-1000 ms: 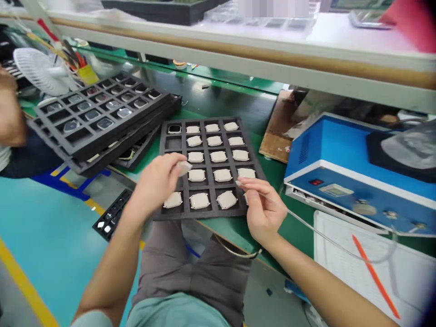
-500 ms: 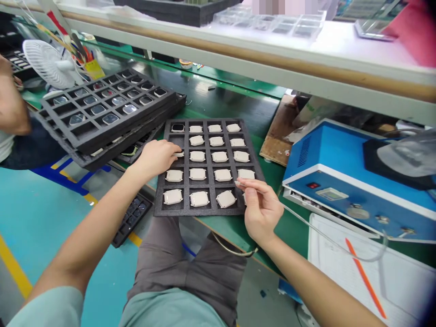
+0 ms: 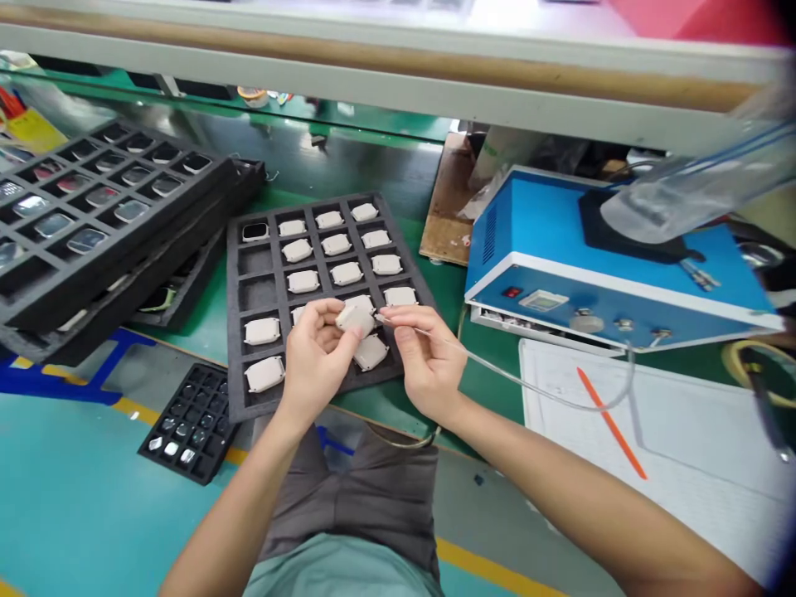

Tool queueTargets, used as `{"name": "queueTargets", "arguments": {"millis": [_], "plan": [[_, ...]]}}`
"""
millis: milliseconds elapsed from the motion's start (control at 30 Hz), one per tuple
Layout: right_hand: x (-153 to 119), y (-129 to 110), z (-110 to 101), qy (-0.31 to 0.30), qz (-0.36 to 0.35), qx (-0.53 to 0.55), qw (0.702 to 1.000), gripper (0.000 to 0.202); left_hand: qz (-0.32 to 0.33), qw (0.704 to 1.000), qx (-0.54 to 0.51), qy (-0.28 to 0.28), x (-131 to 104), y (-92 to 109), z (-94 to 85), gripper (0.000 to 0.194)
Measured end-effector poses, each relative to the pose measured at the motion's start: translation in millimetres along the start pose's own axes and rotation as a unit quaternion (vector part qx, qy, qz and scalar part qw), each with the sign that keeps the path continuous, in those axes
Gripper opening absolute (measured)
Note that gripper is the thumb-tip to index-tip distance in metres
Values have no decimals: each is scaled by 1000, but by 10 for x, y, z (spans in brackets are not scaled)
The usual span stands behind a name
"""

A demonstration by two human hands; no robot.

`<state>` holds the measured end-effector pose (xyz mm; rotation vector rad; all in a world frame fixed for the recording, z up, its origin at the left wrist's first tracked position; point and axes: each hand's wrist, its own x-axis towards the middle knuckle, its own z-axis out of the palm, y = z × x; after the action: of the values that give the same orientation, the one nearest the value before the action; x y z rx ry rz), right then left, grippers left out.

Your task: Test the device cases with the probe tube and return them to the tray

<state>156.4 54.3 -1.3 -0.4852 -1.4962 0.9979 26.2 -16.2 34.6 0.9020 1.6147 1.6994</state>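
My left hand (image 3: 318, 358) is closed on a pale, square-cornered watch case (image 3: 356, 320), raised above the black foam tray (image 3: 235, 332). Between the fingertips of my right hand (image 3: 434, 365) is the end of a thin clear tube (image 3: 516, 383), whose tip points at the case from the right. From there the tube loops to the front of a blue box-shaped machine (image 3: 560, 240). Similar pale cases lie in most of the tray's compartments, and a dark-faced watch (image 3: 254, 232) occupies the far left one. My hands hide part of the tray's near right area.
Stacked foam trays (image 3: 205, 186) with dark watch faces stand at the left. A smaller black tray (image 3: 186, 423) is below the bench edge. White sheets with an orange stick (image 3: 613, 423) lie at the right, and a shelf edge (image 3: 373, 62) crosses above the bench.
My left hand has lifted a watch case from the tray's left column and brought it right, close to the tube tip. The view has shifted right; my right hand still holds the tube.
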Motion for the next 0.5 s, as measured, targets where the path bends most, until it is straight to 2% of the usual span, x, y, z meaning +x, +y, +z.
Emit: {"name": "queueTargets", "arguments": {"millis": [67,167,333,500], "plan": [[0,-3,-2,-3,0,0,1000,15,26,1000,-6,12,20,5,-35,37],[-1,-3,-3,-5,-2,12,1000,16,45,998,6,32,8,10,-72,30],[11,-5,-7,-9,-8,19,1000,16,-13,1000,-10,20,-60,40,-33,32],[19,-20,-8,-9,-5,7,1000,14,-14,1000,3,18,-74,81,-10,32]]}}
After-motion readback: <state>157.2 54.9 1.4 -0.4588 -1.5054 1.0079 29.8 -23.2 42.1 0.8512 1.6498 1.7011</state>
